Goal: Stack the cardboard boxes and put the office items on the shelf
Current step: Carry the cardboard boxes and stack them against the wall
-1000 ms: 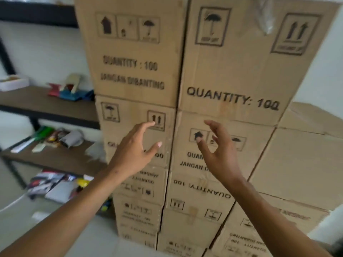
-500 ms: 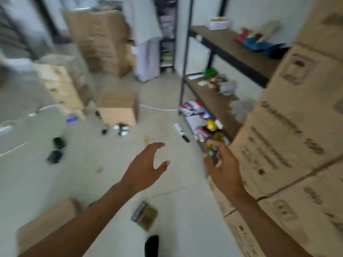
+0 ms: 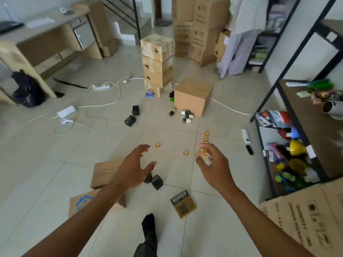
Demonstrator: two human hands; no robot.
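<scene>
We find both hands raised in front of us and carrying nothing: the left hand (image 3: 134, 168) with fingers spread, the right hand (image 3: 213, 164) with fingers loosely curved.

The task's things lie scattered on the floor (image 3: 46, 154). Small tape rolls (image 3: 185, 153) sit at twelve o'clock just beyond the fingertips, a calculator (image 3: 183, 204) at six o'clock near our foot (image 3: 148, 222), black holders (image 3: 157, 181) under the left hand. A loose cardboard box (image 3: 193, 96) stands further off at twelve, beside a short stack of boxes (image 3: 157, 62). The shelf (image 3: 304, 115) is at three o'clock, already crowded.

Risks, in our judgement:
- Stepping forward may crush the calculator or send a roll skidding underfoot.
- Cables (image 3: 100, 104) at ten o'clock are a trip hazard while carrying a box.
- The rolls are small and round; a hasty scoop may scatter them.
- The crowded shelf may shed items when more are added.
</scene>
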